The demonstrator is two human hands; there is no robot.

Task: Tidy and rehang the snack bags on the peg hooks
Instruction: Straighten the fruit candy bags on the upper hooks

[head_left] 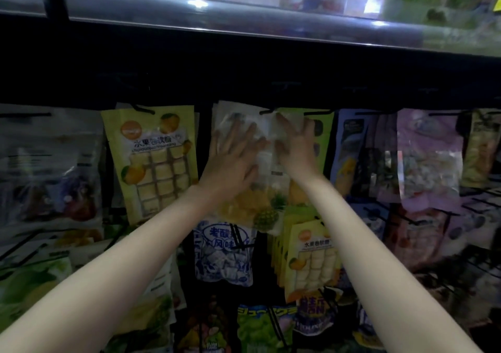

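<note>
1. Now the left hand [233, 157] lies flat with straight, spread fingers on the pale pineapple bag [257, 162] and presses it against the rack; it grasps nothing.
2. Beside it, the right hand [294, 146] reaches to the top edge of the same bag, just under the black peg hook [267, 111]. Its fingertips seem to pinch the plastic there, but the blur makes this not certain.
3. So the bag is up at the top row, between the yellow fruit-candy bag [151, 160] and the dark bags on the right. I judge it is being hung now; whether the hole is already on the hook I cannot tell.
4. About the rest: several bags below hang crooked or overlap, for example the blue-and-white bag [223, 255], so I think much tidying is left.
5. Materials: the bags are thin, glossy, crinkly plastic, flat and rectangular; the hooks are thin dark wire; above runs a shiny shelf edge [244, 24].
</note>
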